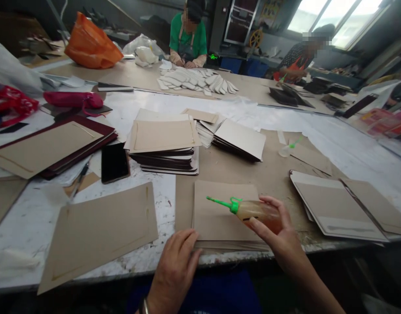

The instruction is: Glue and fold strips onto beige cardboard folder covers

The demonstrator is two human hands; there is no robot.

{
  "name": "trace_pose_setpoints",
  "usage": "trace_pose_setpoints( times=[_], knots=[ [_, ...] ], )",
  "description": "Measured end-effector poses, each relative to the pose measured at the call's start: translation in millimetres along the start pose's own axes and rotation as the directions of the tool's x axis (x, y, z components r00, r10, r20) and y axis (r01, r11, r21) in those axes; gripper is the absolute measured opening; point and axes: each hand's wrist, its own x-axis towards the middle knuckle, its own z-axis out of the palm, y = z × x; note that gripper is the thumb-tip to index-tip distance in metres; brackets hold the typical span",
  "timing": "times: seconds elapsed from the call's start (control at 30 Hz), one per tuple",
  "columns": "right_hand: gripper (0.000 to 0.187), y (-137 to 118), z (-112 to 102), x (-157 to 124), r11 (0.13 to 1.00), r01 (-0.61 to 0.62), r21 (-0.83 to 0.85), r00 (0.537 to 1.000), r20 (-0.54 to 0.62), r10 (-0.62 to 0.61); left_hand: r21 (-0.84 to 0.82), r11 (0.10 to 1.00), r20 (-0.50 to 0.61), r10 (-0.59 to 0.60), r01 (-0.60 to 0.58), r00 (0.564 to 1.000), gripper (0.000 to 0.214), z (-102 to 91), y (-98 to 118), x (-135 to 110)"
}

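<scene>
My right hand (282,231) is wrapped round a squeeze glue bottle (261,213) with amber contents and a green nozzle that points left. The bottle lies tilted nearly level above a stack of brown cardboard sheets (223,226) at the table's front edge. At the near left corner of that stack, my left hand (177,264) has its fingers bent and pressed together, with thumb and fingertips at the top sheet's edge. Left of it lies a loose cardboard sheet (105,237) with glue lines along its borders.
Behind stand a pile of dark-edged boards (164,148) and white-faced boards (239,137). A phone (114,162) and pen (79,181) lie left; covered boards (338,205) lie right. A small bottle (286,150) stands farther back. Two people work beyond, one near white pieces (194,80).
</scene>
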Motion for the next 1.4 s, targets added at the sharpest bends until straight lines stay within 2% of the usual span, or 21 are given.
trace_pose_setpoints(
  times=[0.07, 0.13, 0.27, 0.33, 0.4, 0.87, 1.2, 1.4],
  knots=[
    [0.056, -5.9, 3.3, 10.5, 0.991, 0.041, -0.130, 0.999, 0.010, -0.040, 0.053, 0.998, 0.047, 0.028, -0.030, 0.998, 0.027, 0.9, -8.2, 2.9],
    [0.056, -10.3, 7.6, 20.3, 0.974, 0.132, -0.184, 0.991, 0.038, -0.128, 0.070, 0.996, 0.066, 0.046, -0.050, 0.997, 0.026, 2.6, -12.1, 7.4],
    [0.048, -12.3, 14.2, 36.1, 0.876, 0.391, -0.282, 0.921, 0.113, -0.374, 0.039, 0.997, 0.067, 0.062, -0.064, 0.996, 0.026, 4.4, -14.6, 14.6],
    [0.046, -12.3, 15.6, 41.7, 0.831, 0.465, -0.305, 0.885, 0.144, -0.442, 0.026, 0.998, 0.072, 0.060, -0.062, 0.996, 0.026, 4.2, -15.6, 16.1],
    [0.044, -13.0, 16.5, 45.8, 0.808, 0.495, -0.320, 0.869, 0.163, -0.468, 0.025, 0.998, 0.077, 0.061, -0.063, 0.995, 0.025, 3.9, -16.8, 16.0],
    [0.043, -16.5, 24.9, 63.8, 0.873, 0.317, -0.371, 0.948, 0.157, -0.278, -0.001, 0.999, 0.108, 0.048, -0.048, 0.993, 0.029, 4.7, -20.7, 11.9],
    [0.043, -26.3, 16.6, 58.7, 0.900, 0.224, -0.375, 0.963, 0.227, -0.145, 0.019, 0.997, 0.085, 0.067, -0.069, 0.994, 0.027, 3.4, -19.5, 12.9],
    [0.044, -25.2, 19.1, 61.6, 0.886, 0.255, -0.387, 0.963, 0.187, -0.195, 0.020, 0.998, 0.121, 0.060, -0.063, 0.991, 0.027, 4.3, -19.9, 10.7]
  ],
)
